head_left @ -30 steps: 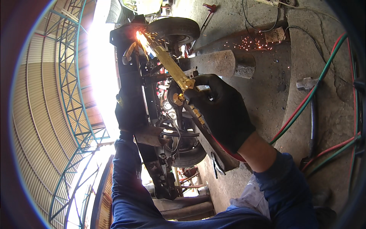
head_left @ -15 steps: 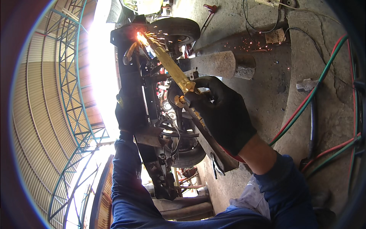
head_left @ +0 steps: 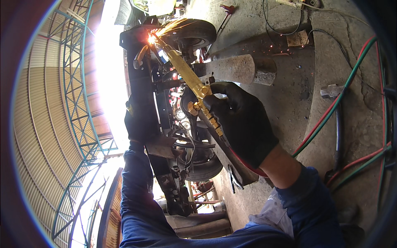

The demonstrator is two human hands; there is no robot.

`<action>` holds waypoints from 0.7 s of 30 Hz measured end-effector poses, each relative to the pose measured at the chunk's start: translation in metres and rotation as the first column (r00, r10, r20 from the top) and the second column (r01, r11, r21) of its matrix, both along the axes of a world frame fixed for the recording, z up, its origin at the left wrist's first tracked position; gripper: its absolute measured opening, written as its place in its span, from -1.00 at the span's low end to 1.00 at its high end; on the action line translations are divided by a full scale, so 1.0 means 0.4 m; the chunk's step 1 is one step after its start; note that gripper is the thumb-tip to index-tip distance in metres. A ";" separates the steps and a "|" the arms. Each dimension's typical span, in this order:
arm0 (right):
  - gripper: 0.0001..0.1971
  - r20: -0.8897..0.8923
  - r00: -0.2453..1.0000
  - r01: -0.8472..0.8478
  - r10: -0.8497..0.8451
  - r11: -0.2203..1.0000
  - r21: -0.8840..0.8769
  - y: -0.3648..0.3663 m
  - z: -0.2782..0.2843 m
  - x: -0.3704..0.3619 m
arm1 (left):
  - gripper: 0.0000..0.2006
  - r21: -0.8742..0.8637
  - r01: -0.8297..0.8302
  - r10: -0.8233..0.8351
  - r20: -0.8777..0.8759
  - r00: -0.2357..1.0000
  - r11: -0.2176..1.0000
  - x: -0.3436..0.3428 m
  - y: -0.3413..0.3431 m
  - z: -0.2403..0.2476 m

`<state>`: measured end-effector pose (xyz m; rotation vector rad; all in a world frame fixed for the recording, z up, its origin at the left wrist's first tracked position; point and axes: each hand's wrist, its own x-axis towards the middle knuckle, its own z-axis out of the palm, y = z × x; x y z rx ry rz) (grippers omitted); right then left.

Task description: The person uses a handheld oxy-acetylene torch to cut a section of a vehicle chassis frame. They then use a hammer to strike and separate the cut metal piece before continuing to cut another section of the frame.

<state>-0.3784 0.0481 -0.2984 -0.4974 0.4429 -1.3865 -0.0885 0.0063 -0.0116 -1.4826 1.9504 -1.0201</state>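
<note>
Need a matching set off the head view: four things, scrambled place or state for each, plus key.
1. Brass-coloured metal torch
2. Black-gloved left hand
3. Grey-headed hammer
4. Upper black rubber tyre

A. On the concrete floor
B. Round, crossed in view by orange sparks
C. Against the dark metal frame
D. In the black-gloved right hand

Pairs: 1-D, 2-C, 3-A, 4-B

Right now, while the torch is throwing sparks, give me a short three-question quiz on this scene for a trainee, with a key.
1. True or false: the gloved right hand holds the brass-coloured torch.
2. At which part of the torch do the sparks burst out? A) the hose end; B) the middle; C) the tip.
3. Fill in: of the paired hoses at the right, one is red and the other is ____.

Key: 1 true; 2 C; 3 green.
</note>
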 end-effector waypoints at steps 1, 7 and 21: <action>-0.62 0.008 1.000 -0.009 0.009 1.000 0.006 0.000 0.000 -0.001 | -0.47 0.000 0.002 -0.002 -0.002 1.000 1.000 0.000 0.000 0.000; -0.59 0.008 1.000 -0.013 0.013 1.000 0.010 0.002 0.001 -0.007 | -0.47 0.003 0.004 -0.004 -0.008 1.000 1.000 -0.003 -0.002 0.001; -0.57 -0.099 0.995 -0.004 0.006 1.000 0.019 0.005 0.005 -0.005 | -0.46 0.011 0.009 -0.008 -0.017 1.000 1.000 -0.007 -0.005 -0.006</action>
